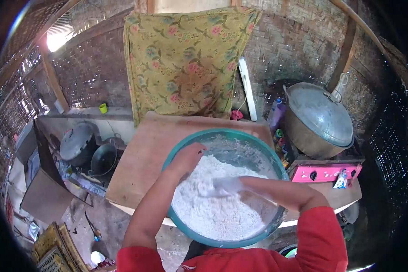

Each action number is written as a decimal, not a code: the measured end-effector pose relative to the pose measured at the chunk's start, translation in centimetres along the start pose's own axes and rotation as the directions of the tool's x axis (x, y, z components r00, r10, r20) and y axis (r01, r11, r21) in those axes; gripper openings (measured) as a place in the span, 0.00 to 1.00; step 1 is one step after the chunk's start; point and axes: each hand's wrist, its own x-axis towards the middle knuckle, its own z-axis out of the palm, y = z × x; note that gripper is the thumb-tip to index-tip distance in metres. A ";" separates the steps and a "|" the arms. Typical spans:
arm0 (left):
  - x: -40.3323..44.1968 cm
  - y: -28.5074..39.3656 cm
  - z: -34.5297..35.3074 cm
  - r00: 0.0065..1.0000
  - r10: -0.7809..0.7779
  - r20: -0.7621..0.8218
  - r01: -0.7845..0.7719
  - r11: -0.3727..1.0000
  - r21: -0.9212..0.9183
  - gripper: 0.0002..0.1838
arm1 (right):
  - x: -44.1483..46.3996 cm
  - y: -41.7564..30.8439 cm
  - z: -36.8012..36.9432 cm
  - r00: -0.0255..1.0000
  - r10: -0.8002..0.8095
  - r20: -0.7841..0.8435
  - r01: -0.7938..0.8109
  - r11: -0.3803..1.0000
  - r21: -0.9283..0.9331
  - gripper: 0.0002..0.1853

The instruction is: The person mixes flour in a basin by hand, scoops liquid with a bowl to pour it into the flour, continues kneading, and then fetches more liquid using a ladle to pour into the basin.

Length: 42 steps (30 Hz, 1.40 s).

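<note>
A wide green basin [283, 174] stands at the front of the table, holding a large heap of white powder that looks like flour [222, 222]. My left hand [189, 158] is inside the basin's left rim, above the powder, its fingers loosely extended toward the far side and nothing visible in them. Deep in the middle of the heap, my right hand [226, 187] is coated white and smeared by motion. Its fingers cannot be made out. Powder also clings to the basin's far inner wall.
The wooden table [140, 158] carries the basin. A big lidded pot [319, 120] sits on a pink-fronted stove [324, 173] at right. Darkened pots [77, 143] stand at left. A flowered cloth [186, 63] hangs behind, beside a white lamp bar [248, 88].
</note>
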 end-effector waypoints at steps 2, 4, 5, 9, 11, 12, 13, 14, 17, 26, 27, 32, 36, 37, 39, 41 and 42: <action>0.0 -0.1 0.2 1.000 0.031 0.007 -0.030 0.998 -0.057 0.11 | -6.1 -3.1 -1.3 0.965 -0.142 -0.220 0.168 0.980 0.105 0.29; 0.1 0.0 0.2 0.998 0.054 0.022 -0.051 0.992 -0.119 0.11 | -10.1 -2.6 -1.3 0.880 -0.130 -0.457 0.269 0.930 0.252 0.28; 0.2 0.4 -0.1 0.999 0.049 0.007 -0.048 0.992 -0.112 0.11 | -11.3 -0.1 -0.5 0.886 -0.058 -0.459 0.210 0.934 0.288 0.30; 0.6 -0.4 0.6 0.992 0.118 0.039 -0.114 0.990 -0.078 0.12 | -11.9 9.6 5.5 0.842 0.520 -0.144 -0.147 0.478 0.866 0.27; 0.8 0.3 0.5 0.989 0.132 0.065 -0.124 0.986 -0.114 0.12 | -9.3 9.8 4.3 0.776 0.626 -0.074 -0.356 0.531 0.769 0.27; 0.9 0.7 0.4 0.988 0.138 0.076 -0.127 0.982 -0.139 0.12 | -7.4 9.7 3.5 0.768 0.634 -0.089 -0.404 0.587 0.701 0.27; 0.9 0.8 0.5 0.985 0.152 0.082 -0.139 0.980 -0.145 0.12 | -5.2 9.3 2.6 0.770 0.628 -0.113 -0.430 0.642 0.635 0.27; 1.0 1.0 0.6 0.978 0.188 0.090 -0.172 0.971 -0.167 0.12 | -3.1 8.7 1.9 0.773 0.619 -0.136 -0.450 0.687 0.570 0.27; 1.1 2.0 -0.2 0.971 0.221 0.093 -0.195 0.953 -0.234 0.13 | 2.8 5.7 0.4 0.806 0.571 -0.157 -0.471 0.778 0.416 0.27; 5.3 -0.9 1.6 0.895 0.446 0.027 -0.424 0.866 -0.267 0.14 | -3.6 -9.8 1.0 0.840 0.141 -0.524 -0.179 0.984 -0.022 0.28; 5.6 -1.5 2.3 0.885 0.466 -0.009 -0.450 0.849 -0.276 0.15 | -6.0 -11.4 0.9 0.712 -0.048 -0.701 -0.175 0.954 -0.243 0.29; 5.9 -1.8 2.0 0.858 0.483 0.173 -0.422 0.857 -0.297 0.14 | -10.0 -5.0 7.4 0.360 0.933 0.014 -0.504 0.182 0.844 0.33; 6.2 -2.4 3.1 0.855 0.487 0.178 -0.427 0.855 -0.293 0.14 | -5.8 0.9 7.2 0.462 0.885 -0.056 -0.442 0.284 0.851 0.32; 6.1 -2.5 3.3 0.856 0.483 0.185 -0.421 0.858 -0.293 0.14 | -4.2 1.8 6.1 0.491 0.867 -0.084 -0.421 0.321 0.849 0.32; 6.1 -2.3 3.3 0.870 0.447 0.207 -0.392 0.883 -0.258 0.13 | -0.9 3.1 4.1 0.553 0.824 -0.122 -0.381 0.381 0.843 0.32; 5.9 -2.1 2.5 0.869 0.448 0.208 -0.394 0.883 -0.257 0.13 | 1.6 2.9 3.3 0.607 0.783 -0.134 -0.350 0.416 0.840 0.32; 5.8 -1.9 2.0 0.870 0.448 0.205 -0.393 0.882 -0.260 0.13 | 2.6 2.2 3.2 0.634 0.761 -0.137 -0.339 0.433 0.835 0.32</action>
